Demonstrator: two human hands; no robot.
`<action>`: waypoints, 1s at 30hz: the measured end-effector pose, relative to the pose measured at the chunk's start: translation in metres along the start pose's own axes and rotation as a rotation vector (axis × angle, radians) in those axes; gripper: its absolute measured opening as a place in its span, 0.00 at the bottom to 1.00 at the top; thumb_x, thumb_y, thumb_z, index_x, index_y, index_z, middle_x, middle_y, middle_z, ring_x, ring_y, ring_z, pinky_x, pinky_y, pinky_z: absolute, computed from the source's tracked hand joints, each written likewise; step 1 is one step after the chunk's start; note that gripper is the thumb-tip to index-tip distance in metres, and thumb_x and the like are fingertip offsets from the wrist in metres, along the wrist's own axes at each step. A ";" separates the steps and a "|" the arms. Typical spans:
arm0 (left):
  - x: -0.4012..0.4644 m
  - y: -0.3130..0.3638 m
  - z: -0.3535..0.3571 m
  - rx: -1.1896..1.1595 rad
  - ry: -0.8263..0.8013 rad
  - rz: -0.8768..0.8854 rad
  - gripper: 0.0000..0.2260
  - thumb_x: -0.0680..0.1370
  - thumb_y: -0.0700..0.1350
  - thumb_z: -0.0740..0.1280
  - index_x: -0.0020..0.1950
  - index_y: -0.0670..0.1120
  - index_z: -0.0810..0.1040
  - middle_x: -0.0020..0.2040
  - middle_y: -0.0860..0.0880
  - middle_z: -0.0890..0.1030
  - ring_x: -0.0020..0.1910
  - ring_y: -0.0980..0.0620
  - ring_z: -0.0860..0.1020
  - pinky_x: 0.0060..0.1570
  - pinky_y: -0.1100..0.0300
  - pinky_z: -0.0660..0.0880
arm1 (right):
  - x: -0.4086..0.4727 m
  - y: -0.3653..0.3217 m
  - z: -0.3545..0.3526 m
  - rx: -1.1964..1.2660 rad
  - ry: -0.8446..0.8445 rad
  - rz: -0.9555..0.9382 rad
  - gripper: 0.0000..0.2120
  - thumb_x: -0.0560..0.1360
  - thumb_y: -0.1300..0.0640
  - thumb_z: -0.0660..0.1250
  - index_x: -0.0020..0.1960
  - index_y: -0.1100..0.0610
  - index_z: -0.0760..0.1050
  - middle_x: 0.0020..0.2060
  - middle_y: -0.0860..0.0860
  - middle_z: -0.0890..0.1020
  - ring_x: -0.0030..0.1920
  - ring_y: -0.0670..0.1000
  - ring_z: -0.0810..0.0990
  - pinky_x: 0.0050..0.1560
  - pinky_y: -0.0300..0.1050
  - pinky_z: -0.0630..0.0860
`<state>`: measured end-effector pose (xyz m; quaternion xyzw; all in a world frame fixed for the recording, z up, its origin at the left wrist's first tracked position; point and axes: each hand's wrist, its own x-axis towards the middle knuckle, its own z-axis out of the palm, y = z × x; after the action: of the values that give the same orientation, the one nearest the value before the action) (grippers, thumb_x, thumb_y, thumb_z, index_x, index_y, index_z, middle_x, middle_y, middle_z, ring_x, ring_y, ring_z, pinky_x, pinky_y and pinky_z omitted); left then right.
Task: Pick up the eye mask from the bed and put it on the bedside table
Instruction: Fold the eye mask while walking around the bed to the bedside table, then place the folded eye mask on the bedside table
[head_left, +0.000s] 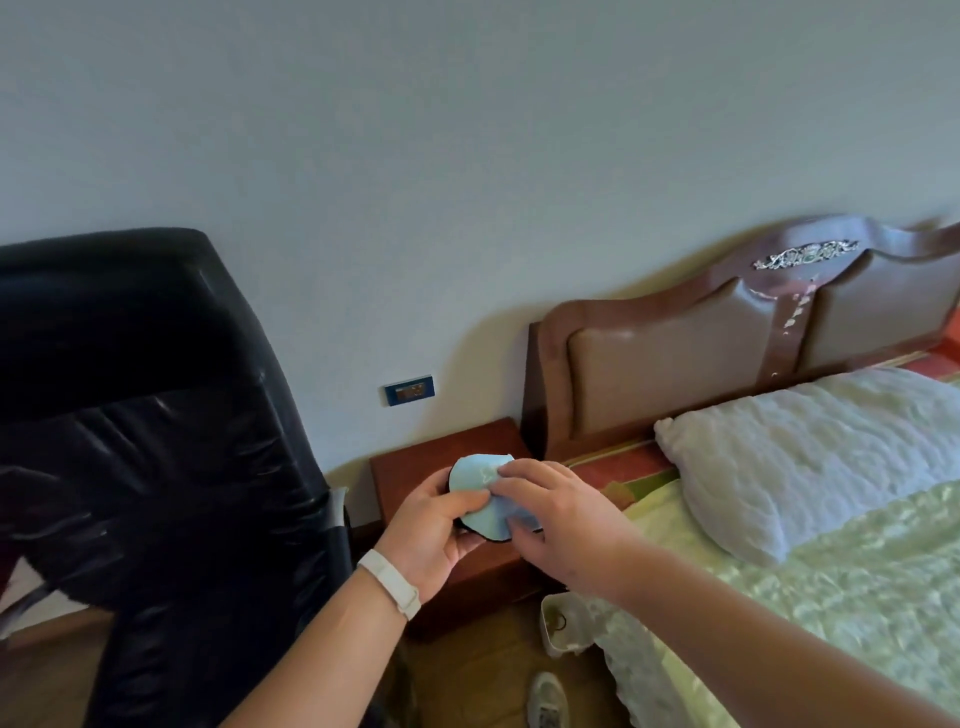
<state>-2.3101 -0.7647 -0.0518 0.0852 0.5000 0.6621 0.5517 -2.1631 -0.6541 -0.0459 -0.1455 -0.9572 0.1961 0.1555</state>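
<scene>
A light blue eye mask (475, 478) with a black edge is held above the reddish-brown bedside table (415, 462), which stands between a chair and the bed. My left hand (436, 530), with a white band on its wrist, grips the mask from below and the left. My right hand (556, 514) pinches it from the right with its fingers over the top. The mask's lower part is hidden behind my fingers. The bed (831, 571) with a pale green cover lies to the right.
A large black leather chair (145, 441) fills the left. A white pillow (810, 452) rests by the brown headboard (675, 374). A small white bin (561, 623) stands on the floor by the bed. My shoe (545, 696) shows below it. A wall socket (409, 389) sits above the table.
</scene>
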 end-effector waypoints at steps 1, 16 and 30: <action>0.013 0.005 0.002 0.018 0.021 0.003 0.16 0.73 0.35 0.68 0.60 0.44 0.79 0.57 0.38 0.80 0.52 0.41 0.82 0.43 0.52 0.80 | 0.011 0.012 0.002 0.006 0.005 -0.017 0.19 0.75 0.55 0.64 0.65 0.46 0.69 0.64 0.45 0.72 0.62 0.48 0.70 0.61 0.41 0.69; 0.167 0.053 0.001 0.054 0.265 -0.035 0.13 0.74 0.34 0.66 0.57 0.42 0.79 0.51 0.39 0.82 0.47 0.44 0.82 0.40 0.54 0.79 | 0.153 0.140 0.039 0.172 -0.133 -0.104 0.20 0.72 0.57 0.66 0.64 0.52 0.72 0.63 0.50 0.74 0.60 0.54 0.74 0.61 0.51 0.72; 0.292 0.067 -0.069 -0.030 0.112 -0.189 0.13 0.74 0.35 0.67 0.56 0.44 0.80 0.48 0.41 0.84 0.46 0.46 0.83 0.43 0.53 0.79 | 0.242 0.181 0.091 0.117 -0.250 0.115 0.21 0.73 0.60 0.66 0.65 0.54 0.72 0.64 0.50 0.73 0.62 0.54 0.72 0.63 0.44 0.67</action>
<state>-2.5098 -0.5587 -0.1626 -0.0078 0.5260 0.6181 0.5841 -2.3756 -0.4426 -0.1433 -0.1653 -0.9461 0.2767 0.0316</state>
